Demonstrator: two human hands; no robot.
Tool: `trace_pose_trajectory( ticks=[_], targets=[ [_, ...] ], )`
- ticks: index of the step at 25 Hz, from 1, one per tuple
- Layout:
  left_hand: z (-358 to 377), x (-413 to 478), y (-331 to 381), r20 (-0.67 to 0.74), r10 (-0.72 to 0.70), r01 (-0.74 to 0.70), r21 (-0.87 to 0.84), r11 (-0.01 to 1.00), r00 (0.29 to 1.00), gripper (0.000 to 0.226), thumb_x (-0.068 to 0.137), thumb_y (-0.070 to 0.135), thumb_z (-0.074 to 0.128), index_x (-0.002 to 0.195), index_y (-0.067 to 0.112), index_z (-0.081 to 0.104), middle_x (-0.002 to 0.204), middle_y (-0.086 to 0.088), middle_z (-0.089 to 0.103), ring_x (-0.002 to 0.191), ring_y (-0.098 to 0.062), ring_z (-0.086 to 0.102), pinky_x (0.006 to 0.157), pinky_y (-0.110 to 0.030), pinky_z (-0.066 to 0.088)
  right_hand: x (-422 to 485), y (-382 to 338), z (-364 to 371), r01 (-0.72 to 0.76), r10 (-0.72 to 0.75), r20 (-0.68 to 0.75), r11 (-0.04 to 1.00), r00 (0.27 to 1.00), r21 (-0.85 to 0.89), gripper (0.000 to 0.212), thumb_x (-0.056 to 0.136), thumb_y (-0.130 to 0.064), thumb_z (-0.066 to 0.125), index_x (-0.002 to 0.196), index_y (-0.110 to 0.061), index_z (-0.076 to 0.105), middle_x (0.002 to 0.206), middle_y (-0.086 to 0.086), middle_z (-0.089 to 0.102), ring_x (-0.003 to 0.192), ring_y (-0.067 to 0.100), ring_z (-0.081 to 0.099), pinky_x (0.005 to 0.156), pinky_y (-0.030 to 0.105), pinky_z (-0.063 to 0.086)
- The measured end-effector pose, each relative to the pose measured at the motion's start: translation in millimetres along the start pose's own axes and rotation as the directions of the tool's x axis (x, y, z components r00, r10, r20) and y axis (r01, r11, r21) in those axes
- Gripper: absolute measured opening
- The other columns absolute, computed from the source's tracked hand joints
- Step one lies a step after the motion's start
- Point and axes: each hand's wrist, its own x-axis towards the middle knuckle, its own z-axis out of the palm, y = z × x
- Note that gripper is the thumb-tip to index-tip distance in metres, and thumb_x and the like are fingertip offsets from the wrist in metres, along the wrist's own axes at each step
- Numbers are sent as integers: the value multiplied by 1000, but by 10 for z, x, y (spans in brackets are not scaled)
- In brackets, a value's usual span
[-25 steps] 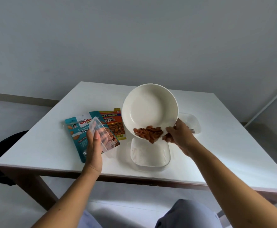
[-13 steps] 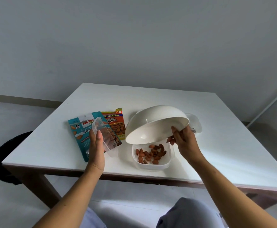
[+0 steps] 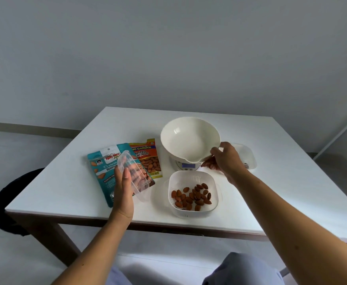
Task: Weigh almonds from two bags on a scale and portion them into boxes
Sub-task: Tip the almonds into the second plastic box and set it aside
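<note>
My right hand (image 3: 224,159) is clamped on the near rim of the cream bowl (image 3: 189,138), thumb over the lip and fingers curled beneath. The bowl tilts toward me above the scale (image 3: 187,166); whether it touches the scale I cannot tell. My left hand (image 3: 124,188) grips a clear lid (image 3: 136,177) by its edge and holds it tilted over the bags, my fingers showing through the plastic.

The almonds (image 3: 193,197) lie in the white box (image 3: 189,174), which sits just in front of the scale and near the front edge of the surface (image 3: 65,188). A narrow strip of bare top lies between the box and that edge.

Bare top also runs from the bowl back to the far edge, and another stretch lies to the right of my right forearm, out to the right edge. On the left, the teal bag (image 3: 99,167) lies with its lower corner close to the front edge, leaving a bare band to the left edge.

Counted: two bags, the teal one and the orange bag (image 3: 148,161) just beside it, the teal one overlapping the other's left side. Two boxes, the one with almonds and a second clear box (image 3: 249,157) partly hidden behind my right hand. One lid, one bowl, one scale. The almonds number some two dozen; they overlap, so I cannot give an exact count.

A dark seat (image 3: 4,202) stands off the left front corner.
</note>
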Motion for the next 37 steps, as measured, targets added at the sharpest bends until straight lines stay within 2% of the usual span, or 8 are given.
trace_pose_trajectory(
  ticks=[3, 7, 13, 21, 26, 30, 34, 37],
  targets=[
    [-1, 5, 0, 19, -5, 5, 2, 1000, 1000, 119, 52, 90, 53, 150, 27, 24, 147, -13, 41, 130, -28, 49, 104, -48, 44, 198, 36, 79, -82, 80, -76, 996, 994, -25, 32, 95, -18, 49, 121, -1, 50, 98, 19, 66, 65, 21, 66, 58, 29, 58],
    [0, 1, 0, 33, 9, -9, 10, 1000, 999, 126, 47, 92, 55, 149, 26, 24, 145, -13, 43, 128, -28, 51, 87, -30, 49, 283, 60, 129, -86, 84, -59, 996, 995, -36, 31, 94, -17, 49, 121, -1, 50, 104, 25, 66, 61, 22, 64, 45, 24, 50],
    [-18, 14, -33, 43, 8, -9, 11, 1000, 999, 122, 51, 91, 53, 150, 26, 23, 146, -12, 41, 129, -28, 49, 90, -32, 48, 330, 127, 147, -79, 70, -75, 991, 995, -112, 48, 93, -24, 55, 134, -11, 34, 114, 21, 62, 92, 34, 68, 55, 29, 55],
    [-17, -3, -14, 12, -25, 25, 28, 999, 1000, 111, 58, 87, 50, 150, 30, 24, 148, -11, 39, 130, -28, 48, 89, -35, 48, 395, 103, 109, -52, 45, -57, 992, 997, -117, 49, 92, -33, 54, 135, -16, 36, 119, 20, 62, 98, 37, 66, 72, 39, 58],
    [-32, 17, -14, 25, -37, 36, 42, 998, 999, 118, 49, 91, 56, 147, 32, 28, 149, -10, 39, 133, -28, 46, 103, -46, 43, 62, 57, 75, 96, -123, -134, 976, 983, -194, 49, 92, -36, 55, 131, -12, 40, 89, 14, 71, 64, 19, 65, 67, 34, 57],
    [16, -35, 60, 130, 65, -85, 148, 985, 989, 89, 56, 86, 58, 135, 48, 37, 147, -8, 41, 134, -23, 45, 106, -46, 42, -495, 320, -33, 285, -334, -255, 935, 907, -210, 21, 95, -26, 52, 107, -10, 56, 77, 4, 68, 66, 13, 62, 59, 17, 45],
    [224, -191, 225, 402, 54, -206, 347, 915, 914, 108, 50, 86, 62, 144, 43, 30, 147, 17, 34, 127, 12, 37, 105, -28, 37, -794, 682, -75, 150, -185, -198, 972, 963, -179, 24, 96, -28, 47, 90, -9, 61, 78, 0, 64, 69, 13, 60, 54, 15, 38],
    [487, -324, 339, 575, -33, -376, 576, 726, 818, 92, 50, 81, 66, 131, 63, 27, 135, 19, 34, 125, 6, 34, 105, -26, 35, -884, 826, -70, 130, -167, -178, 971, 970, -199, 25, 95, -29, 50, 83, -11, 64, 74, -4, 63, 68, 7, 59, 54, 16, 39]
  ],
)
